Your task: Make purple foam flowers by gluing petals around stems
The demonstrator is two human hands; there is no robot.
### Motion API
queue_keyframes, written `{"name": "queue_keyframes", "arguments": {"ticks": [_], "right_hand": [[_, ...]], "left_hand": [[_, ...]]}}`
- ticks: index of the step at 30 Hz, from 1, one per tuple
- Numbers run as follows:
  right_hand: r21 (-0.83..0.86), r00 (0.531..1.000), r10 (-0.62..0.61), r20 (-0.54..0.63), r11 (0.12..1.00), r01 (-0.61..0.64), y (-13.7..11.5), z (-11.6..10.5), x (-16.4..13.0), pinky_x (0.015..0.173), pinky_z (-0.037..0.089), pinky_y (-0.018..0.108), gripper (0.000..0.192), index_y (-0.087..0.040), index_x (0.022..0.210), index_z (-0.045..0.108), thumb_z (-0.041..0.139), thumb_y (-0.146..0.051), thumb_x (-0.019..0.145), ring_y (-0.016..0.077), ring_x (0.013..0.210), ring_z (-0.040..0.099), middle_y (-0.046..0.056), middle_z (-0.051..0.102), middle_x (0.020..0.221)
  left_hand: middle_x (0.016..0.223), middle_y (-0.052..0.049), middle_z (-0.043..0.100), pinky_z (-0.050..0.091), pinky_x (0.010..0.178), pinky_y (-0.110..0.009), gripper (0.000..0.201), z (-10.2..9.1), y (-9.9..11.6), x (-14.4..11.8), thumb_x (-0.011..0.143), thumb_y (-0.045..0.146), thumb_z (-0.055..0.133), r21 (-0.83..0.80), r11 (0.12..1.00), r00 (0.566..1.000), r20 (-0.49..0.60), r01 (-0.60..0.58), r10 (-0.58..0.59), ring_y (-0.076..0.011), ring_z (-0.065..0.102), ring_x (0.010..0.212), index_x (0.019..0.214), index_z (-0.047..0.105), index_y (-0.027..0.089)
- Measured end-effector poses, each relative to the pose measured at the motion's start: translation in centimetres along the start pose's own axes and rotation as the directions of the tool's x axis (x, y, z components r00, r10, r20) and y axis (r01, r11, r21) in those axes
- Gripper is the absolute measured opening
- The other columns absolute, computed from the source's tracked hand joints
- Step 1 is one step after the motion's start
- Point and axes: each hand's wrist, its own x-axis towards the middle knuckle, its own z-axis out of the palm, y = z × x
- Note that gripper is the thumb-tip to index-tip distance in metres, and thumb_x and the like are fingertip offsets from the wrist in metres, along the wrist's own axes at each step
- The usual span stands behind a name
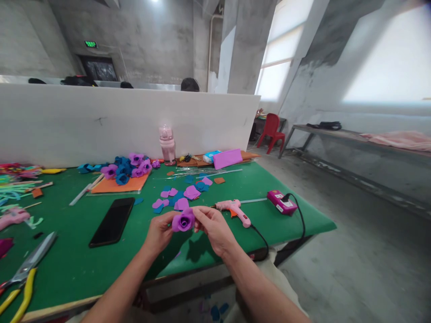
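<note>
Between my two hands, just above the table's front edge, is a purple paper flower [183, 220] with a rolled centre and petals around it. My left hand [160, 232] pinches its left side. On the right side, my right hand [213, 228] has thumb and fingers closed on a petal. Loose purple petals [191, 193] and blue petals [177, 198] lie scattered beyond the flower. A pink hot glue gun [234, 210] rests on its side to the right of my right hand, a clear glue stick behind it.
Scissors [28, 269] and a black phone [112, 222] lie left on the green table [74, 262]. Finished flowers [124, 170] sit on orange sheets [117, 185]. A pink bottle [167, 146] stands by the white partition [128, 121]. The glue gun's cord runs near a magenta power box [281, 202].
</note>
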Motion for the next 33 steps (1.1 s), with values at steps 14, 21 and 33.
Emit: {"name": "queue_keyframes", "arguments": {"ticks": [14, 21, 33], "right_hand": [[-0.073, 0.997, -0.067, -0.039, 0.995, 0.064, -0.4, -0.3, -0.2, 0.050, 0.037, 0.022, 0.027, -0.016, 0.078, 0.073, 0.064, -0.042, 0.073, 0.0076, 0.050, 0.041, -0.001, 0.054, 0.058], [0.131, 0.999, 0.027, -0.039, 0.991, -0.021, -0.4, -0.5, 0.1, 0.047, 0.040, 0.020, 0.033, -0.017, 0.083, 0.068, 0.064, -0.048, 0.072, 0.0067, 0.051, 0.045, 0.001, 0.059, 0.070], [0.116, 0.998, 0.046, 0.029, 0.992, -0.049, 0.6, 0.6, -0.2, 0.051, 0.043, 0.020, 0.034, -0.016, 0.090, 0.057, 0.074, -0.031, 0.064, 0.0069, 0.053, 0.051, -0.002, 0.059, 0.067]], "left_hand": [[0.072, -0.001, 0.072, 0.048, 0.064, -0.024, 0.016, 0.2, -0.7, 0.2, 0.073, 0.021, 0.056, -0.013, 0.996, 0.996, -0.015, -0.090, 0.090, -0.0165, 0.063, 0.066, 0.073, 0.072, 0.018], [0.067, -0.004, 0.073, 0.051, 0.062, -0.025, 0.018, 0.7, -1.6, 0.1, 0.075, 0.030, 0.060, -0.174, 0.980, 0.995, -0.002, 0.100, -0.101, -0.0181, 0.066, 0.062, 0.073, 0.072, 0.016], [0.060, -0.001, 0.069, 0.051, 0.057, -0.025, 0.013, 1.0, -1.4, 0.1, 0.070, 0.027, 0.063, -0.255, 0.956, 0.984, -0.056, 0.149, -0.168, -0.0166, 0.064, 0.057, 0.065, 0.069, 0.016]]}}
